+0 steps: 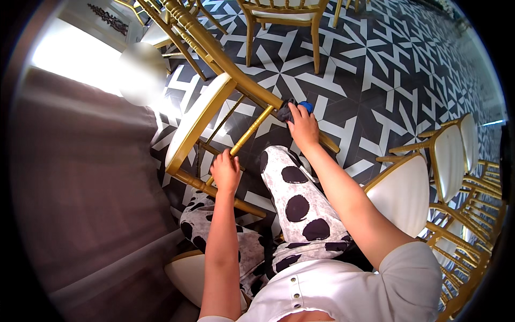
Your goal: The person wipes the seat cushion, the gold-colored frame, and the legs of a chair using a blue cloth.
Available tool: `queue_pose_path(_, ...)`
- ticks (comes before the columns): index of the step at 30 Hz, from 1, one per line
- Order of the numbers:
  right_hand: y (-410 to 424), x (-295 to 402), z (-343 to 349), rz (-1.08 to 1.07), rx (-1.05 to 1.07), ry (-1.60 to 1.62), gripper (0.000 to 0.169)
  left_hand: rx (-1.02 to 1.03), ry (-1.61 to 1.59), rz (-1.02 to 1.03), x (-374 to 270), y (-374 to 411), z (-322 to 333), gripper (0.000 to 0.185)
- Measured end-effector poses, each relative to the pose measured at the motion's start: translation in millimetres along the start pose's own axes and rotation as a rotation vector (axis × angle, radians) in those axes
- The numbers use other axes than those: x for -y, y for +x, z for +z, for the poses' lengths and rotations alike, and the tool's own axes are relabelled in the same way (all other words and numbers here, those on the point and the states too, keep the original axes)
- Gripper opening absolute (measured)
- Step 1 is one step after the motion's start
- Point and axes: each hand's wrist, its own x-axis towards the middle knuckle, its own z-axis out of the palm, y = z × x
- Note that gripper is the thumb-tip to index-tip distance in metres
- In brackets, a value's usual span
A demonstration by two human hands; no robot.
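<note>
A gold chiavari chair with a white padded seat lies tipped before me, its legs pointing towards my knees. My left hand is closed around a gold stretcher rung between two of its legs. In my right hand is a dark grey cloth, pressed on the chair's long gold leg near the end of that rung. A bit of blue material shows by the right fingers; whether it belongs to the cloth I cannot tell.
Another gold chair stands ahead on the patterned black and white floor. Several gold chairs with white seats crowd the right side. A brown curtain hangs close on the left. Beneath me is a white seat.
</note>
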Motion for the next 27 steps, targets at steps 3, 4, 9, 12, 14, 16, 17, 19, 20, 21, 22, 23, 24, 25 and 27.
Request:
queue_pose_path(3,-12,-8,0,0.034,-0.002,-0.018,0.06,-0.142,-0.043,0.201,-22,14,11,0.049)
queue_pose_path(4,-12,-9,-1,0.035,0.001,-0.006,0.06,-0.114,-0.072,0.222,-34,21,11,0.056)
queue_pose_path(9,-2,-3,5,-0.086,-0.063,0.028,0.06,0.057,-0.051,0.251,-78,50,13,0.077)
queue_pose_path(12,12,20,14,-0.167,-0.086,-0.013,0.068,0.199,-0.033,0.155,-84,55,16,0.093)
queue_pose_path(14,24,29,21,-0.144,-0.121,-0.017,0.068,0.281,-0.033,0.151,-88,57,13,0.1)
queue_pose_path(16,30,35,24,-0.097,-0.134,0.016,0.068,0.327,-0.009,0.151,-87,57,9,0.103)
queue_pose_path(17,28,33,23,-0.079,-0.101,0.043,0.062,0.35,0.002,0.151,-88,58,9,0.104)
queue_pose_path(19,26,29,16,-0.055,-0.032,0.097,0.052,0.364,0.017,0.139,-85,59,9,0.108)
queue_pose_path(20,20,25,11,-0.048,-0.044,0.115,0.058,0.364,0.024,0.134,-84,58,9,0.109)
queue_pose_path(21,13,18,6,-0.006,-0.01,0.131,0.061,0.363,0.027,0.132,-85,58,9,0.109)
queue_pose_path(22,4,8,6,0.003,-0.022,0.116,0.062,0.376,0.033,0.128,-87,59,8,0.11)
queue_pose_path(23,-8,-3,7,0.012,-0.035,0.101,0.062,0.389,0.04,0.125,-88,59,8,0.111)
queue_pose_path(24,-20,-15,6,0.028,-0.046,0.074,0.062,0.4,0.045,0.123,-90,59,6,0.112)
queue_pose_path(25,-33,-28,6,0.043,-0.057,0.048,0.062,0.399,0.044,0.126,-90,59,6,0.112)
queue_pose_path(27,-60,-55,8,0.079,-0.046,0.03,0.062,0.396,0.04,0.128,-88,59,7,0.112)
